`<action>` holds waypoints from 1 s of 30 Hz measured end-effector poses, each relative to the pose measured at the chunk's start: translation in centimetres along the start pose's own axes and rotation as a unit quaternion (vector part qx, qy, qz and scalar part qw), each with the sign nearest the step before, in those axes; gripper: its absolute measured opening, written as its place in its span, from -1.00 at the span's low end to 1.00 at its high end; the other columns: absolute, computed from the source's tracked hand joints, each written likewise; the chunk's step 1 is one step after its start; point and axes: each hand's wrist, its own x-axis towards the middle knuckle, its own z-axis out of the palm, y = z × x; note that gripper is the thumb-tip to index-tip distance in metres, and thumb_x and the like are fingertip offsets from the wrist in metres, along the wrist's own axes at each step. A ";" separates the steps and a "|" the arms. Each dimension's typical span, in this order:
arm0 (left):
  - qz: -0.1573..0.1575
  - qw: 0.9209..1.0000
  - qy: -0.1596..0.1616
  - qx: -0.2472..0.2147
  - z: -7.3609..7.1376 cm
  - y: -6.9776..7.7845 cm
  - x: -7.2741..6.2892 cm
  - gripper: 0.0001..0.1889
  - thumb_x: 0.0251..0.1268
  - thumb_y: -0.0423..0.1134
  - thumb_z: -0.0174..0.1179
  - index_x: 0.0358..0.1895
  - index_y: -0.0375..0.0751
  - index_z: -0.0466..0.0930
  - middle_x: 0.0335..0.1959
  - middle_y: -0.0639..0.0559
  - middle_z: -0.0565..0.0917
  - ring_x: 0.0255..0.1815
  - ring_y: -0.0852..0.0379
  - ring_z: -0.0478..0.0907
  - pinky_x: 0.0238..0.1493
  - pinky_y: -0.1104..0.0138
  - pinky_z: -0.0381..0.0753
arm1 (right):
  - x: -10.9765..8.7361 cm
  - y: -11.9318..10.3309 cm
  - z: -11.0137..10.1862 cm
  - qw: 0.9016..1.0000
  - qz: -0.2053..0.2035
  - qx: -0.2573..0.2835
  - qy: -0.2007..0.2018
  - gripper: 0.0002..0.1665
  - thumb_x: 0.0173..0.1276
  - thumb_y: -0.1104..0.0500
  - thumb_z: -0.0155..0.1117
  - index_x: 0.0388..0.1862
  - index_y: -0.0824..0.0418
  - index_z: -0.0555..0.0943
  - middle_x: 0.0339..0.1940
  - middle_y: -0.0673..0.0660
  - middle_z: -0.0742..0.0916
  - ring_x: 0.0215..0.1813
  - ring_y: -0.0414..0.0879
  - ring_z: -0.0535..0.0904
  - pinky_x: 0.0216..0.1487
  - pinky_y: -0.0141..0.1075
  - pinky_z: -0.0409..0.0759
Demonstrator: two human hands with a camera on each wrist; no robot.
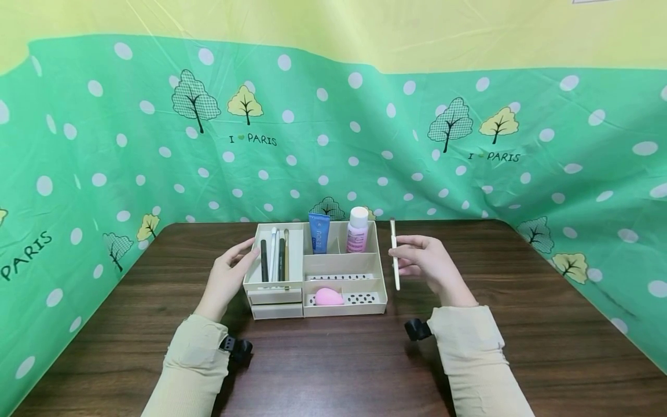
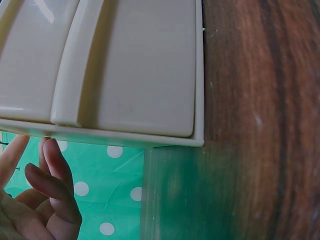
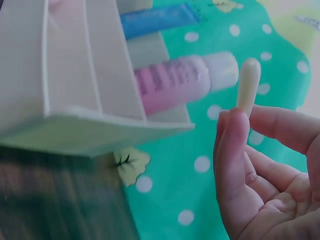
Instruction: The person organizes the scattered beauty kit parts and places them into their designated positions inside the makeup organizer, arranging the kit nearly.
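Note:
A cream desktop organizer (image 1: 344, 265) stands on the table. My left hand (image 1: 226, 277) is at its left side; in the left wrist view the fingertips (image 2: 51, 145) touch the outer wall, loosely bent. To the right of the organizer, my right hand (image 1: 424, 260) pinches a slim white makeup brush (image 1: 394, 255) between thumb and fingers, dark tip up. The rounded handle end of the brush (image 3: 249, 82) shows in the right wrist view. Several slim pens or brushes (image 1: 273, 255) stand in the left compartment.
At the organizer's back are a blue tube (image 1: 319, 233) and a pink bottle (image 1: 357, 234) with a white cap. A pink makeup sponge (image 1: 328, 297) lies in the front compartment. Two drawers (image 1: 276, 311) sit at front left. Behind the brown table (image 1: 333, 370) hangs a green dotted cloth (image 1: 333, 145).

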 end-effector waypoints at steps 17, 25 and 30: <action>0.004 1.000 0.004 -0.001 0.0 0.0 0.0 -0.49 0.47 0.06 0.09 0.39 -0.02 0.45 0.13 -0.28 0.59 0.13 -0.07 0.49 0.11 0.20 0.39 | -1.1 -1.6 4.1 0.997 -0.052 -0.011 -0.050 -0.39 0.30 0.35 0.29 0.28 0.59 0.40 -0.37 -0.03 0.72 -0.47 -0.22 0.64 -0.37 -0.34 0.68; 0.002 1.000 0.001 -0.002 0.0 0.1 0.0 -0.48 0.47 0.08 0.08 0.40 -0.01 0.45 0.16 -0.28 0.58 0.15 -0.08 0.49 0.15 0.14 0.40 | -1.4 -1.7 5.1 0.997 -0.054 -0.007 -0.059 -0.41 0.29 0.35 0.30 0.25 0.60 0.42 -0.39 -0.04 0.72 -0.44 -0.21 0.64 -0.39 -0.35 0.67; 0.002 1.000 -0.001 -0.005 -0.1 0.0 0.0 -0.48 0.46 0.08 0.09 0.40 -0.01 0.45 0.17 -0.28 0.58 0.16 -0.08 0.48 0.16 0.14 0.40 | -1.3 -1.3 6.0 0.997 -0.050 -0.010 -0.061 -0.45 0.28 0.35 0.31 0.22 0.57 0.47 -0.38 -0.03 0.73 -0.43 -0.21 0.63 -0.39 -0.34 0.65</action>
